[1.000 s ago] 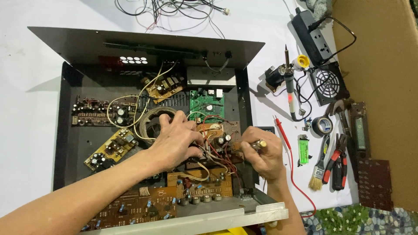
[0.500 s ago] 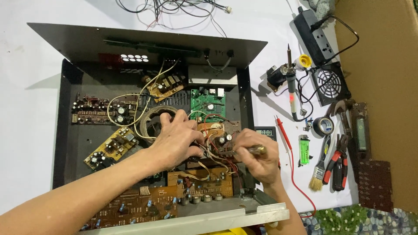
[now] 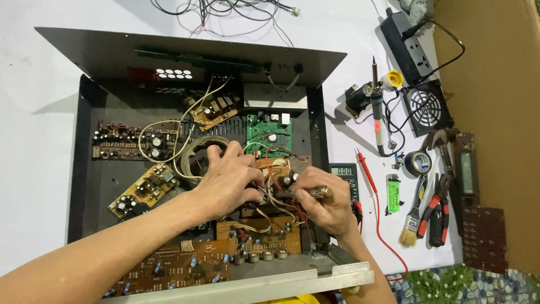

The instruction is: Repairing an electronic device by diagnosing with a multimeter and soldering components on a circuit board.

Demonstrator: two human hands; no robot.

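Right hand (image 3: 323, 205): grip closed on a screwdriver (image 3: 316, 193), amber handle poking out past the thumb, tip hidden among wires. Left hand (image 3: 228, 183): grip narrow, fingertips pressed on a small board (image 3: 281, 174) just beside the screwdriver, inside the open chassis (image 3: 84, 169). Multimeter (image 3: 344, 175) just right.

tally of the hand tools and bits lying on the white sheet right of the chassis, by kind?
Soldering iron: 1
Paint brush: 1
Red-handled pliers: 1
Black tape roll: 1
Green lighter: 1
Multimeter: 1
Black fan: 1
Power strip: 1
Total: 8
Both hands, left and right, are inside the chassis; the right grips a screwdriver handle.
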